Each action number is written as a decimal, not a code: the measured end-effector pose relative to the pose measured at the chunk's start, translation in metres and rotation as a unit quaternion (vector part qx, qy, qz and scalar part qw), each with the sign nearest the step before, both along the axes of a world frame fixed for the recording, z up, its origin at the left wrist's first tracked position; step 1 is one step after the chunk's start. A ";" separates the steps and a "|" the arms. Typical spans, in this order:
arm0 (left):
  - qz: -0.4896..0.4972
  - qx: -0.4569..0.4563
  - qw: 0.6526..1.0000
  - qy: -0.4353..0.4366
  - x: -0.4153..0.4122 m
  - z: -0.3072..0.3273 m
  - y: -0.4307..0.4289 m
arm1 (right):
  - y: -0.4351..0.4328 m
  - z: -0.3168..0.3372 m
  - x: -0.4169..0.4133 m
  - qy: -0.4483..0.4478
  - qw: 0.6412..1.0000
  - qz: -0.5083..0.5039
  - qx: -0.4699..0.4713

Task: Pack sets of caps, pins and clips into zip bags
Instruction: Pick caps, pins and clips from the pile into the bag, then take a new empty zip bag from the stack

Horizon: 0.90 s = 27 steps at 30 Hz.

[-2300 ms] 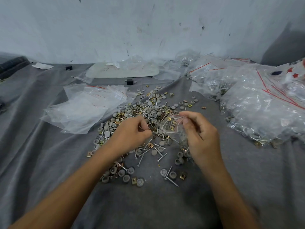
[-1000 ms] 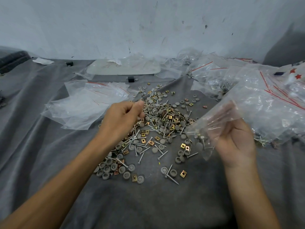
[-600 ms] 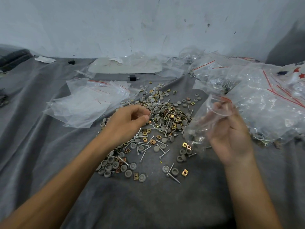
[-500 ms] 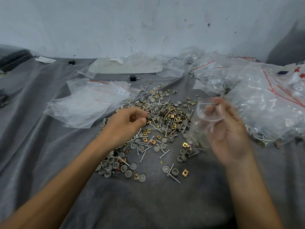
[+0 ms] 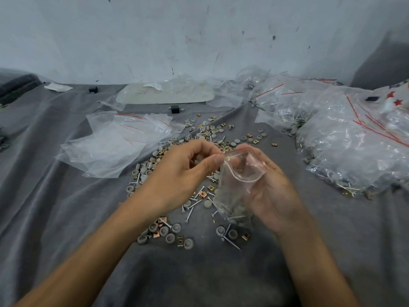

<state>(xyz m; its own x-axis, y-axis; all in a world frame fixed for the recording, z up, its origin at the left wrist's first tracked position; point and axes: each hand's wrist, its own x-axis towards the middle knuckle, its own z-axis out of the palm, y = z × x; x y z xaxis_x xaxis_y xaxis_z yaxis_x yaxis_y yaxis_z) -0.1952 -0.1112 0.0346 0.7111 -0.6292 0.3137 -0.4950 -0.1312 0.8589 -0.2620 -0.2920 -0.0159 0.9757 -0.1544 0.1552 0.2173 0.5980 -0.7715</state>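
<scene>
Left hand [image 5: 183, 173], right hand [image 5: 271, 193] pinch zip bag [image 5: 238, 182] over parts heap [image 5: 164, 232].

One zip bag [image 5: 241, 173] is held; two black blocks [image 5: 174, 109] lie farther back. Loose caps [image 5: 170, 238], pins [image 5: 231, 243] and clips [image 5: 180, 241] defy counting.

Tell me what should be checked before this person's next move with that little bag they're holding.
1. The right hand holds the zip bag: ok.
2. The left hand pinches the bag's red zip edge: ok.
3. Bag mouth sealed: not ok, it gapes open.
4. Pins and grey caps lie in the bag's bottom: ok.
5. Full set inside: cannot tell, the contents are blurred.
6. Pile of loose parts on the grey cloth, close under both hands: ok.
</scene>
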 end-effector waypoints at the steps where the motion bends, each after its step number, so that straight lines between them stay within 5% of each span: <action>1: 0.007 0.005 1.000 -0.012 -0.002 0.000 0.000 | -0.001 0.001 0.001 0.008 1.000 -0.003 -0.005; 4: 0.038 0.043 0.995 -0.075 -0.007 0.000 0.003 | -0.005 0.011 0.000 -0.006 0.998 -0.046 -0.043; 6: 0.057 0.072 0.989 -0.117 -0.009 0.002 0.003 | -0.005 0.023 -0.005 -0.044 0.972 -0.107 -0.205; 9: 0.064 0.093 0.978 -0.176 -0.011 0.007 0.001 | 0.004 0.038 -0.011 -0.083 0.843 -0.173 -0.503; 11: 0.060 0.090 0.974 -0.200 -0.012 0.009 -0.001 | 0.007 0.044 -0.012 -0.102 0.774 -0.227 -0.583; 15: 0.051 0.078 0.972 -0.215 -0.013 0.009 -0.003 | 0.008 0.056 -0.014 -0.109 0.724 -0.262 -0.629; 27: 0.061 0.072 0.965 -0.245 -0.022 0.014 0.003 | 0.020 0.064 -0.014 -0.160 0.706 -0.319 -0.612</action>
